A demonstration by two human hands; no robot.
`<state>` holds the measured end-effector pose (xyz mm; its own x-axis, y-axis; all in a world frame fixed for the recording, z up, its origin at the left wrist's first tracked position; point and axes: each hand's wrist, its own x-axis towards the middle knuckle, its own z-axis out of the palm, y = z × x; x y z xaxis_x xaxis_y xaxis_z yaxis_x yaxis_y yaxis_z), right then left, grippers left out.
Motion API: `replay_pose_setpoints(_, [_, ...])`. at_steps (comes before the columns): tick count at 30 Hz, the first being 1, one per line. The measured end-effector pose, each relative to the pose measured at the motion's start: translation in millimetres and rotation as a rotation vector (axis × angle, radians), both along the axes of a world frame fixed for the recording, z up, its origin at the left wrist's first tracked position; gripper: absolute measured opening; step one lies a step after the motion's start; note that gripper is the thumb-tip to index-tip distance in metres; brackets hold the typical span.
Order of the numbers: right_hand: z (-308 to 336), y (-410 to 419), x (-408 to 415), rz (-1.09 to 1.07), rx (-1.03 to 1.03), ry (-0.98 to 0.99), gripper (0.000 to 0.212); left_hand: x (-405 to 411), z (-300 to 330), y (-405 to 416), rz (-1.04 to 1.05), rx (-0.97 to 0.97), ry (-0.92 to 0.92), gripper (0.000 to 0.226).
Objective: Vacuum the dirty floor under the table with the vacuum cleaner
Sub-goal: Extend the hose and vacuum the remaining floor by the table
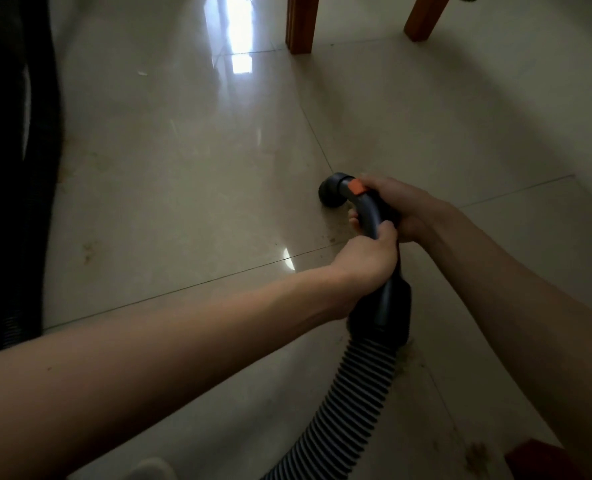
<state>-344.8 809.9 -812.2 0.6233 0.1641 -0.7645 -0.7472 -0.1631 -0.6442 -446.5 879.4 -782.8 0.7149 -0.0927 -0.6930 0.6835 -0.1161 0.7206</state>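
Note:
I hold the vacuum cleaner's dark handle [370, 216] low over the glossy beige tiled floor [190, 188]. My left hand [367, 261] grips the handle from the near side. My right hand [401, 209] wraps it just behind the orange button [356, 186]. A round black nozzle [332, 194] at the handle's front end faces the floor. The ribbed hose [350, 400] trails from the handle toward the bottom edge. Brownish dirt smudges [476, 453] mark the tiles at the lower right and by the nozzle.
Two wooden table legs [301, 22] [424, 17] stand at the top. A dark object with more ribbed hose [14, 168] runs along the left edge. A reddish-brown corner [536, 460] shows at the bottom right. A small scrap [143, 73] lies on the tiles at upper left.

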Motion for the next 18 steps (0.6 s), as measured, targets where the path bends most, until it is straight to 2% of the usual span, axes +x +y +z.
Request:
replay_pose_setpoints(6, [-8.9,15.9,1.7,-0.020,-0.006,-0.040,0.024,-4.2,0.5,3.8,-0.022,0.017,0.026,0.059])
replay_pose_setpoints(18, [-23.5,32.7,59.1,-0.042,0.068,0.011,0.029,46.1,-10.4,20.2,-0.015,0.048,-0.075,0.055])
